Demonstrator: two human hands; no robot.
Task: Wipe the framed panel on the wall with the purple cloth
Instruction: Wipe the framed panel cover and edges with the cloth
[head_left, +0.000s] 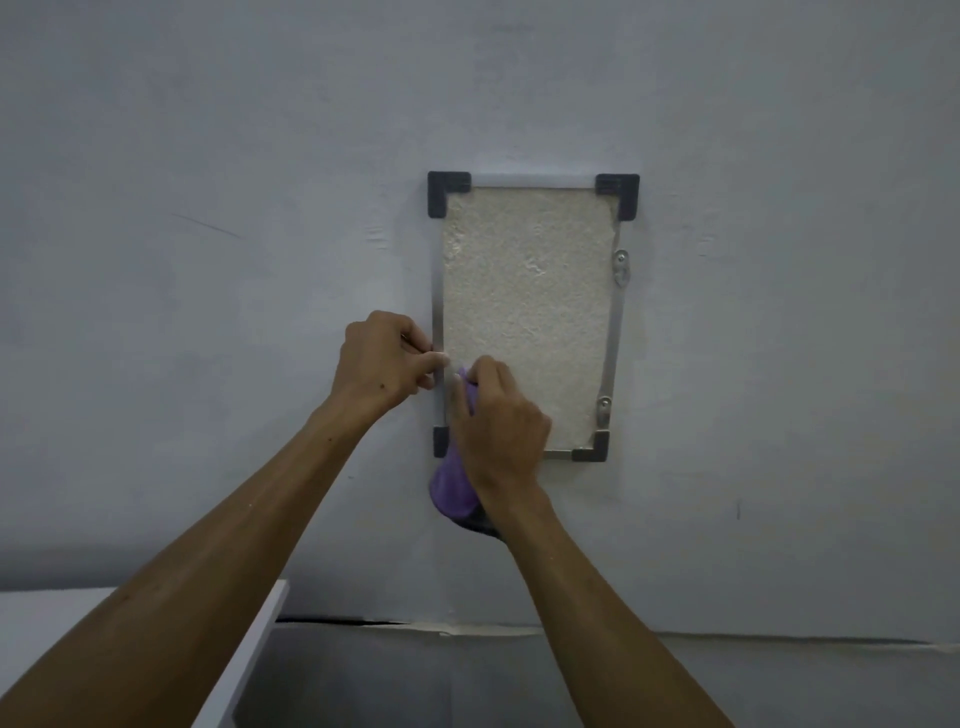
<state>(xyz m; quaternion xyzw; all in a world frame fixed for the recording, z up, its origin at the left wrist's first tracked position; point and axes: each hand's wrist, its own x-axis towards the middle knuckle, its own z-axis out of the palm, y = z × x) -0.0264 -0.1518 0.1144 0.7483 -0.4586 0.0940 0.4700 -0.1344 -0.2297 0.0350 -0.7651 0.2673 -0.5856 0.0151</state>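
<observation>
Against a grey wall (208, 156), the right hand (498, 421) grips the cloth (454, 488) bunched at the panel (524, 312)'s lower left corner, seemingly to wipe there. Left hand (382, 358) pinches the frame (437, 291)'s left edge, apparently steadying it.

cloth (457, 488) over panel's (524, 312) lower left corner

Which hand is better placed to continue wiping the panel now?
Likely the right hand: it grips the purple cloth against the lower left of the framed panel. The left hand only pinches the frame's left edge.
</observation>
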